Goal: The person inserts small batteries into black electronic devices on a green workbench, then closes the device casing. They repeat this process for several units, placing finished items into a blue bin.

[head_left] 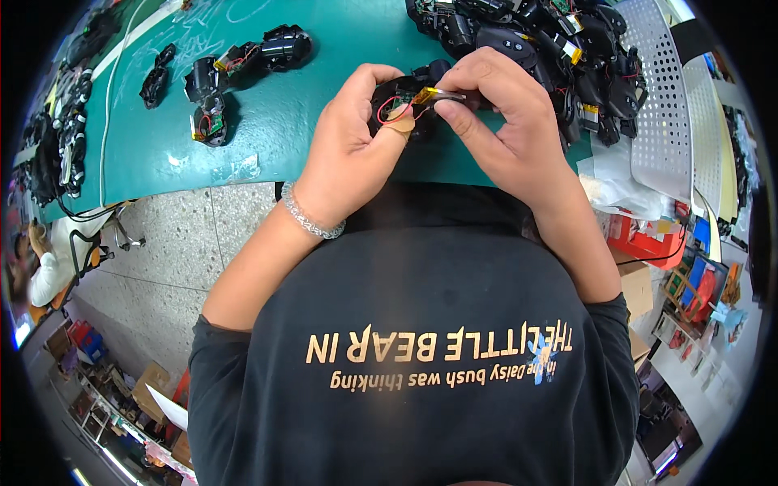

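At your far left, beyond the edge of the green table (267, 121), a co-worker in a white sleeve (50, 279) sits near a chair. Along the table's left end you have a row of black parts (73, 134), and a white cable (105, 121) runs lengthwise beside them. Further right, a slim black part (156, 77) lies by itself. Next to it you see an opened black unit (212, 121) with a green board showing, and above that a black cylindrical unit (284, 49) with red wires near its left end.

Near the table's front edge, your left hand (344, 150), a pale braided bracelet (306, 215) at its wrist, is clamped on a black casing (397, 85). A tan wrap (399, 121) covers part of the thumb, which presses near the green circuit board (400, 99); a thin red wire (380, 110) loops beside it. Just right of the board, your right hand (510, 121) pinches a flat battery (450, 97) with a yellow end between thumb and forefinger, over the casing.

Behind and beyond that hand, a heap of black units (559, 49) spreads over the table. Rightmost stand a white perforated basket (652, 105) and, lower down, a red box (648, 243).
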Motion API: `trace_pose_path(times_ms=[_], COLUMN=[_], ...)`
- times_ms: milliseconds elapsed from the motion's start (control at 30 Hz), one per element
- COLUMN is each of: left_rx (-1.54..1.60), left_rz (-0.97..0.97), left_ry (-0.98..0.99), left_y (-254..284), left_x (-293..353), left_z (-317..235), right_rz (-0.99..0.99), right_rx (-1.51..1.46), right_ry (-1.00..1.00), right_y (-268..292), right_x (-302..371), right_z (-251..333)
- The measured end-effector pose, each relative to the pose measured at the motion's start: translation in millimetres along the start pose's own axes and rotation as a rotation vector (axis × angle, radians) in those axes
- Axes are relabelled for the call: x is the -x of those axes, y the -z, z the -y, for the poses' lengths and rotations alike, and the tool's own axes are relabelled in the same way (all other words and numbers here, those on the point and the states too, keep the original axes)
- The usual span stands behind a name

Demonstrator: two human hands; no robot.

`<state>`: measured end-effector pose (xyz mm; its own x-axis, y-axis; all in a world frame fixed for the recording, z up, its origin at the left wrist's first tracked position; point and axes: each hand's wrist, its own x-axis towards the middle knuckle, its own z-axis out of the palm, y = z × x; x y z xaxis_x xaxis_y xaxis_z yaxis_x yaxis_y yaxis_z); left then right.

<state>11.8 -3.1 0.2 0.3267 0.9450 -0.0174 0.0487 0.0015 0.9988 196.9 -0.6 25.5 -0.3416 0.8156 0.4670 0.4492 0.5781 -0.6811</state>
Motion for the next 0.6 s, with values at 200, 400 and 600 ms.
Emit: trace_pose_path(times_ms=[200, 400, 600], left_rx=[-0.215, -0.249, -0.214], left_rz=[0.072, 0.084, 0.091], left_ry=[-0.140, -0.130, -0.115], left_y=[1, 3, 5], left_x=[2, 2, 1], left_z=[-8, -10, -9], right_rz=[-0.017, -0.077, -0.143], right_rx=[0.083, 0.099, 0.090], right_ry=[0.045, 0.093, 0.148], right_y=[-4, -9, -13], right_x=[0, 0, -1], right_z=[1, 0, -3])
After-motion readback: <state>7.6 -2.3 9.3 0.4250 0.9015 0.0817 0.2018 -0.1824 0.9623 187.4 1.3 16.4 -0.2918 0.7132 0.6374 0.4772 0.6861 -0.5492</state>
